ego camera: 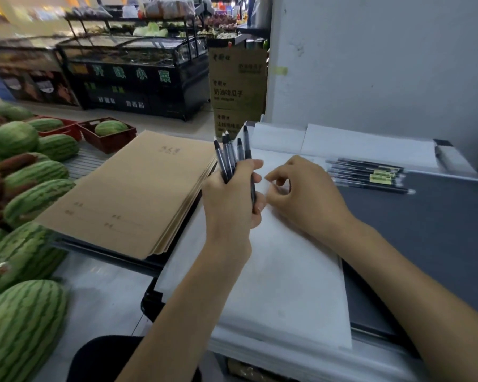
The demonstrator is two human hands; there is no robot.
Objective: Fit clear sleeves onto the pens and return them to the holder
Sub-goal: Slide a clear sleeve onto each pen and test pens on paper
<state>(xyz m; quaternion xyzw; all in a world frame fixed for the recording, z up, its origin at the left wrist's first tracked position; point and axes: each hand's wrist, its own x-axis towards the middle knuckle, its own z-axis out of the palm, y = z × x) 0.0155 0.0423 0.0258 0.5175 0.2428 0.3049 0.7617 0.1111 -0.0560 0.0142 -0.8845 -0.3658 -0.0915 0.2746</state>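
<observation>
The left hand [229,199] grips a bundle of slim, dark, glossy pens [228,155] upright, its fingers wrapped round the barrels above smooth white paper sheets [282,271]. The right hand [301,194] is just beside it, fingers curled with thumb and forefinger nearly meeting; whether they pinch anything I cannot tell. More pens, a flat row [370,175], lie on the matte grey table [425,230]. A stack of kraft-brown notebooks [133,194] lies to the left.

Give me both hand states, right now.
Left hand: closed round a bunch of pens, tips up.
Right hand: fingers curled in a pinch; whether they hold anything cannot be told.
</observation>
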